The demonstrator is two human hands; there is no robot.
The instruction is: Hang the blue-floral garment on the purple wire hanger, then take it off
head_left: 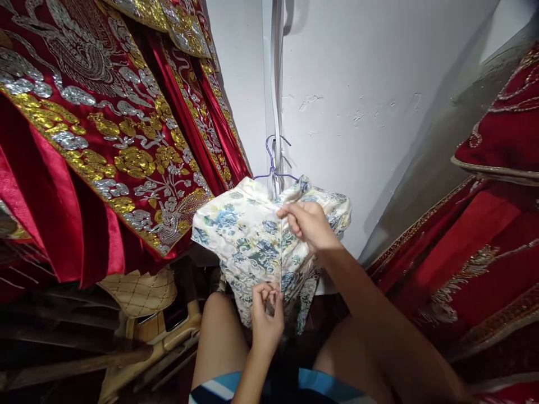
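Hanger (pixel 273 169) inside floral garment (pixel 248 238) pinched by fingers (pixel 291 211).

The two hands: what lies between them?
In the head view, a stretch of the floral garment, with a dark vertical line down it, lies between the right hand above and the left hand below.

Left: sequined red satin costume (pixel 113 140) above 1 quilted beige chair (pixel 138 293); centre: white wall (pixel 357 73); right: beaded red garments (pixel 467 247).
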